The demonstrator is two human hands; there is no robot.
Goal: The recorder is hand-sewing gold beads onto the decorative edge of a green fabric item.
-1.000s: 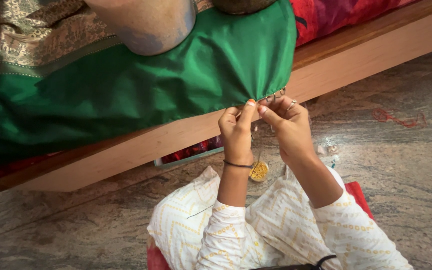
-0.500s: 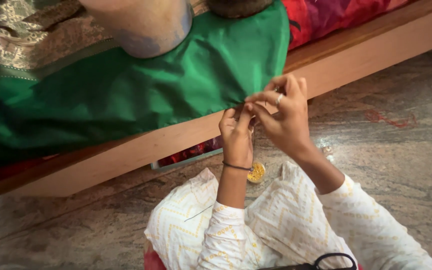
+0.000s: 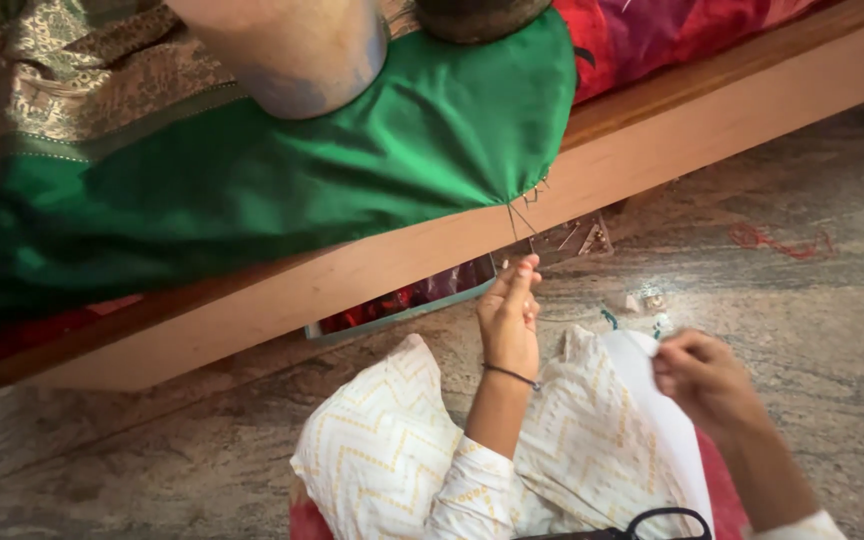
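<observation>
A wooden bench (image 3: 652,150) is carrying green cloth (image 3: 252,190) hanging over its front edge, patterned brown fabric (image 3: 72,70) at its left end, red fabric (image 3: 672,30) toward its right, and a metal pot (image 3: 292,50).

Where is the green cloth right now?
In the head view the green cloth lies across the upper left, draped over the wooden frame, its corner hanging just above the left hand.
</observation>
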